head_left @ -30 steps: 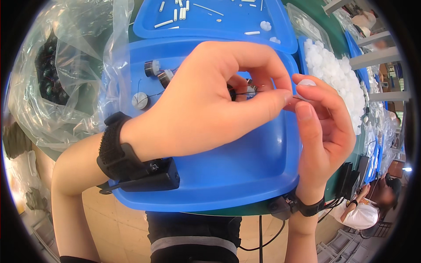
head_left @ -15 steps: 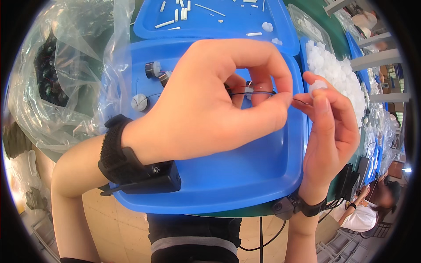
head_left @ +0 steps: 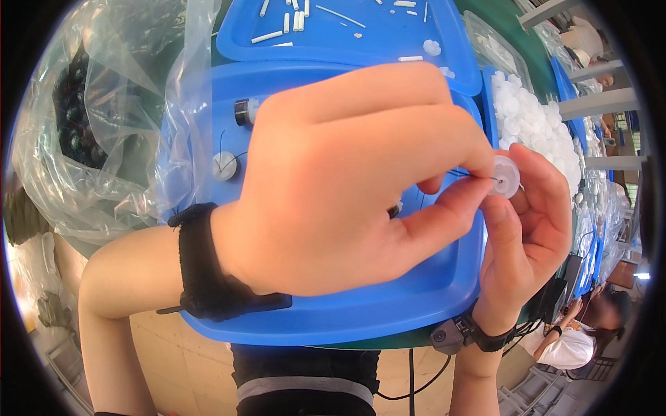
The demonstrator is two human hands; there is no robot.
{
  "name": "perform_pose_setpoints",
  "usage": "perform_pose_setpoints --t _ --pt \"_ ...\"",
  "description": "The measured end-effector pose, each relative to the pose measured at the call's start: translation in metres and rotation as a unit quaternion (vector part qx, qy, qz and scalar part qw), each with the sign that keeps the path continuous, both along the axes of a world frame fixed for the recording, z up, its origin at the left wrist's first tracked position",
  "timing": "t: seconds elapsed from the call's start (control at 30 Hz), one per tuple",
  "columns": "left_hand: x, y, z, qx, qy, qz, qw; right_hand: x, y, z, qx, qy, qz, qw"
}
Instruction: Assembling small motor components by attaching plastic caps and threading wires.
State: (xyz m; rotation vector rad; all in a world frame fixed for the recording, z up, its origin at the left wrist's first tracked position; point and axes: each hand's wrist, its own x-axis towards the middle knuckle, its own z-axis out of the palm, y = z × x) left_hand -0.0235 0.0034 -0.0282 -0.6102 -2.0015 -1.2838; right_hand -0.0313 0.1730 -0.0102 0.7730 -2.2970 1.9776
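Above the blue tray [head_left: 374, 319], my two hands meet at a small translucent white plastic cap [head_left: 508, 173]. My right hand [head_left: 531, 239] grips the cap between thumb and fingers. With thumb and forefinger, my left hand [head_left: 340, 187] pinches a thin dark wire [head_left: 458, 172] at the small hole in the cap's middle. Whether the wire passes through is too small to tell. A dark part [head_left: 395, 209] shows below the left fingers, mostly hidden by the hand. In the tray lie a black and silver cylinder [head_left: 244, 111] and a round white piece with thin wires [head_left: 225, 166].
Behind is a second blue tray [head_left: 239, 48] with short white tubes [head_left: 298, 21]. At right, a blue tray is heaped with white caps [head_left: 531, 114]. A clear plastic bag [head_left: 132, 125] with dark parts stands left. Another person [head_left: 576, 340] sits far right.
My left hand has moved right and brought the wire end to the cap. The cap has come lower and turned, so its round face and hole show.
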Motion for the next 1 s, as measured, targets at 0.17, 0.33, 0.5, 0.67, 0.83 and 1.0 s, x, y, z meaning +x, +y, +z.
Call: perform_pose_setpoints --t 0.17,0.33,0.5,0.67,0.83,1.0 --pt "0.000 0.000 -0.003 0.012 0.032 0.013 0.999 0.002 -0.003 0.001 0.025 0.026 0.004 0.999" --pt "0.000 0.002 -0.005 0.011 0.037 0.036 0.999 0.001 0.003 -0.003 0.031 0.062 0.017 0.997" --pt "0.000 0.003 -0.007 0.012 0.042 0.045 0.998 -0.001 0.004 -0.005 0.054 0.101 0.020 0.993" --pt "-0.002 0.003 -0.010 0.020 0.060 0.030 0.998 -0.003 0.005 -0.007 0.071 0.131 0.024 0.988" --pt "0.001 0.003 -0.008 -0.033 0.020 0.051 0.998 -0.005 0.009 -0.008 0.088 0.148 0.019 0.985" --pt "0.003 0.002 -0.006 -0.050 0.006 0.061 0.997 -0.005 0.008 -0.007 0.098 0.158 0.025 0.982"
